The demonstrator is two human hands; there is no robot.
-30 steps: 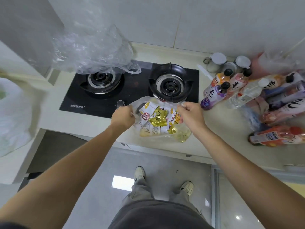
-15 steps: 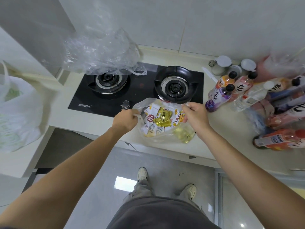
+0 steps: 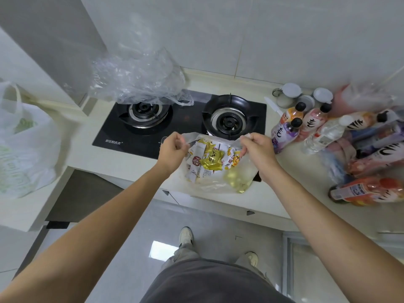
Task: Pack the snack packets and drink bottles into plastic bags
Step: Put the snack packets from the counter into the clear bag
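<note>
A clear plastic bag [image 3: 209,182] rests on the counter's front edge, in front of the stove. Inside it lie several snack packets [image 3: 211,159], gold, white and red. My left hand [image 3: 172,149] pinches the bag's left handle, and my right hand [image 3: 256,152] pinches the right handle, both raised above the bag's mouth. Several drink bottles [image 3: 314,125] stand and lie on the counter to the right, some inside another clear bag [image 3: 371,99].
A black two-burner gas stove [image 3: 181,123] lies behind the bag, with crumpled clear plastic bags [image 3: 135,82] over its left burner. A white filled bag [image 3: 24,141] sits on the lower counter at left. Small jars [image 3: 290,95] stand at the back right.
Both hands have lifted the bag's handles upward and slightly apart; the bag's mouth now stands higher over the snacks. The view has shifted a little to the left.
</note>
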